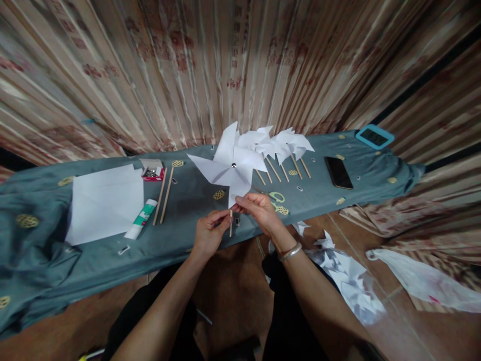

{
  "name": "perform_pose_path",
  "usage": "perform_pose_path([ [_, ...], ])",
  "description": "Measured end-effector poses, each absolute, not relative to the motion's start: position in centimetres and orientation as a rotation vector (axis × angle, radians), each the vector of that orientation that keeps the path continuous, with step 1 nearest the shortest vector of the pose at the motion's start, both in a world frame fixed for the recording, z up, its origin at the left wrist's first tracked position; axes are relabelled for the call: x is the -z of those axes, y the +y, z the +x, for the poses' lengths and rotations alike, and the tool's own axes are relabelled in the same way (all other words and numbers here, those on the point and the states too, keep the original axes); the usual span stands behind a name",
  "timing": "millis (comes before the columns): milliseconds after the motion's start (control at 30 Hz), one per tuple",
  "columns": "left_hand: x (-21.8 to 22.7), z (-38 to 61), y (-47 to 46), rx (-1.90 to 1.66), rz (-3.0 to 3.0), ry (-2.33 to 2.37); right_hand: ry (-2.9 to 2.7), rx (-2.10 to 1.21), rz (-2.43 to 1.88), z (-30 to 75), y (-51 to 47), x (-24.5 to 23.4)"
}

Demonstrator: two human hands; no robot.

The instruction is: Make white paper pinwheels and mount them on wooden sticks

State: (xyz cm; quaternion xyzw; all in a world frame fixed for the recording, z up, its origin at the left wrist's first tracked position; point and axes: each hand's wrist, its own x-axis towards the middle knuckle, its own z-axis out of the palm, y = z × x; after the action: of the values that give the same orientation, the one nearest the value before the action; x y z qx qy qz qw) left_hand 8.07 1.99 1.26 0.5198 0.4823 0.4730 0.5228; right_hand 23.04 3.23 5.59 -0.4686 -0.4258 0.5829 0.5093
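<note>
Head view: holding white paper pinwheel (228,173) over bench (191,200), pinching wooden stick (231,229) with left hand (209,233), lower blade (233,194) near its tip with right hand (260,209). Probably light, easily creased; best gripped by stick.

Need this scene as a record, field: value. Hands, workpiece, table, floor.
left hand: pinching a thin pale wooden stick
right hand: fingers on the lowest blade of a large white paper pinwheel
pinwheel centre: round silver pin head
behind it: smaller-looking white paper pinwheels on wooden sticks
table, left: white paper sheets, open red cardboard box of metal bits, green-and-white glue tube
table, right: black rectangular phone, blue-framed device
floor: clear plastic bag of white paper pieces
</note>
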Motion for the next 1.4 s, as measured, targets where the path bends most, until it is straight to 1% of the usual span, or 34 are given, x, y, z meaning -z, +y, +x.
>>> perform_pose_path([
  [333, -1.2, 7.7, 1.9, -1.147, 1.232, 1.142, -1.054, -1.262, -1.213, 24.9, 3.7, -5.9],
  [500, -1.3, 7.7, 1.7, -1.152, 1.232, 1.136, -0.863, -1.066, -1.241, 26.9, 4.4, -5.7],
  [667, -1.4, 7.6, 1.3, -1.089, 1.267, 1.126, -0.792, -0.841, -1.212, 28.3, 5.3, -5.4],
  [867, -1.4, 7.5, 1.0, -1.062, 1.271, 1.082, -0.771, -0.719, -1.237, 29.5, 6.1, -5.5],
  [1033, -1.4, 7.4, 1.1, -1.062, 1.24, 1.08, -0.827, -0.752, -1.238, 29.5, 6.0, -5.7],
  [1400, -0.9, 7.4, 1.9, -1.118, 1.151, 1.139, -0.739, -1.036, -1.257, 27.6, 4.7, -6.0],
])
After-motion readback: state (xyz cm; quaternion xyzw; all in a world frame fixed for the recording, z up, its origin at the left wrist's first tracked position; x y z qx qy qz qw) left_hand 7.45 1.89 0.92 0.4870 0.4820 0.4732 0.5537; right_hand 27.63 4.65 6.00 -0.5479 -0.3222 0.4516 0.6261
